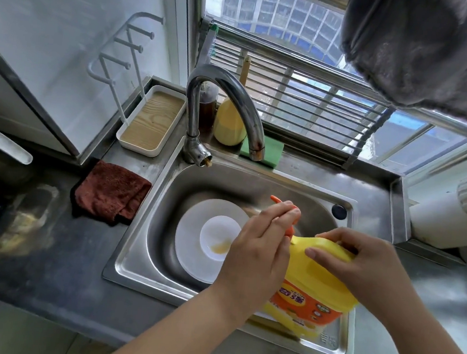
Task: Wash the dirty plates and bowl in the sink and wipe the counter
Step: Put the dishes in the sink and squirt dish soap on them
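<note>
A white plate [191,247] lies in the steel sink [139,259] with a small white bowl [215,236] on it; the bowl holds a yellowish smear. Over the sink's right side my right hand [361,263] grips the handle of a yellow detergent jug [312,293] with an orange label, tilted toward the plate. My left hand [259,253] holds the jug's orange pump head [288,219], fingers curled over it. The lower part of the plate is hidden behind my left hand and forearm.
A curved faucet [222,101] stands behind the sink, with a green sponge [269,149], a yellow bottle [228,125] and a brown bottle behind it. A dark red cloth [111,190] lies on the counter left of the sink, near a white rack tray [152,120]. A grey towel [427,50] hangs top right.
</note>
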